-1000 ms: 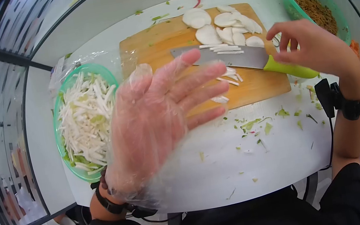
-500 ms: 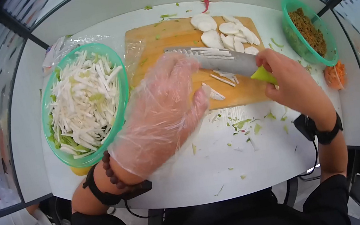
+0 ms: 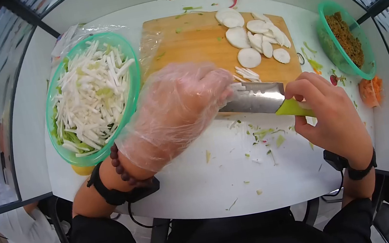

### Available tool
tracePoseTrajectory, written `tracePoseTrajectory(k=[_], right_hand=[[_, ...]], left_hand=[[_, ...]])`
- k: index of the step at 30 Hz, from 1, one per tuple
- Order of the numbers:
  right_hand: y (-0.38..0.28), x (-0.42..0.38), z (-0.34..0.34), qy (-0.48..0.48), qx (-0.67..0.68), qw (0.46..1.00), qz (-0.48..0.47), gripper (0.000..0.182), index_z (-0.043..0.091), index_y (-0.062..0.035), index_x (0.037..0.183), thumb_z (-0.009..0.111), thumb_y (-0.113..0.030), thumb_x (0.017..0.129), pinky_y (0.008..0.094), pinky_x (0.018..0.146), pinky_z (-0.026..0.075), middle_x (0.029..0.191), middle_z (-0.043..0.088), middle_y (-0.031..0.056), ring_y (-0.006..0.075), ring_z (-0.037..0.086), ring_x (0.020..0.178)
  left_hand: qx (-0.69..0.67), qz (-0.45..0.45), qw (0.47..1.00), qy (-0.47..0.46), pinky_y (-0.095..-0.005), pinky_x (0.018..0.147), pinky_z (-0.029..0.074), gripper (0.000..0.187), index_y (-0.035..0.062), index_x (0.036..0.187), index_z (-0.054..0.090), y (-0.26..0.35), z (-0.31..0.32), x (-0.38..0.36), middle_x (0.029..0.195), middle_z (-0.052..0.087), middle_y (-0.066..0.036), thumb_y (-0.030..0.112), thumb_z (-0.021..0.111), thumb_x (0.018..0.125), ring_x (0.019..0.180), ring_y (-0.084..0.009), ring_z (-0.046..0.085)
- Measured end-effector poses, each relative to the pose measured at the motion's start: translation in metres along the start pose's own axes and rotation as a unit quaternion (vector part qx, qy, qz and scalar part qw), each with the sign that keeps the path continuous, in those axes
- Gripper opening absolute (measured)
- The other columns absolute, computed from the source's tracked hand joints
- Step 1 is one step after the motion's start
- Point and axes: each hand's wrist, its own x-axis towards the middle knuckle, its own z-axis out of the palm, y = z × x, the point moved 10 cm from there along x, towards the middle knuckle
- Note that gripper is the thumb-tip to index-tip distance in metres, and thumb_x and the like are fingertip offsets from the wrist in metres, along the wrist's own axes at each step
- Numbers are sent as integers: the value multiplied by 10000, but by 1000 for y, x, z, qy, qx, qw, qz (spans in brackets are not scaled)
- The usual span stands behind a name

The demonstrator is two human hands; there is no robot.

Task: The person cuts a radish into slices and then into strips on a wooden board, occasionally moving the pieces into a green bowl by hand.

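Observation:
My right hand (image 3: pixel 327 112) grips the green handle of a knife (image 3: pixel 258 99) whose wide blade points left over the cutting board's front edge. My left hand (image 3: pixel 189 91), in a clear plastic glove, has its fingers curled together at the blade's left end; what they hold, if anything, is hidden. Thin white strips (image 3: pixel 248 74) lie on the wooden cutting board (image 3: pixel 186 40) just behind the blade. Round white slices (image 3: pixel 249 57) are spread over the board's right part. Left of my gloved hand, a green bowl (image 3: pixel 135 82) holds white shreds and pale green pieces.
At the right stands a green basket (image 3: pixel 334 49) with brown crumbly food, and an orange shredded heap (image 3: pixel 371 92) lies in front of it. Green scraps (image 3: pixel 264 134) are scattered before the board. Clear plastic film lies behind the bowl. A person in white (image 3: pixel 27 229) is at lower left.
The knife has come down toward the board's front edge and lies more level. White strips no longer lie along the blade. My left hand's fingers have closed up, and the view has shifted slightly.

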Motion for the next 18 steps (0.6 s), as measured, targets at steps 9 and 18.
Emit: tracePoseTrajectory(k=[9, 18], right_hand=[[10, -8, -14, -33, 20, 999, -4, 402, 591, -82, 1053, 663, 47, 680, 409, 679, 512, 941, 619, 78, 302, 630, 846], [115, -28, -29, -15, 233, 964, 129, 233, 668, -1, 1118, 663, -9, 885, 238, 571, 391, 721, 532, -23, 43, 490, 649]], left_hand=[[-7, -66, 997, 47, -376, 740, 557, 122, 3, 1013, 686, -17, -6, 0, 933, 720, -134, 53, 738, 914, 847, -327, 700], [-61, -116, 991, 19, -369, 794, 545, 168, 7, 1118, 668, -24, 7, -2, 1044, 682, -174, -14, 644, 953, 914, -335, 678]])
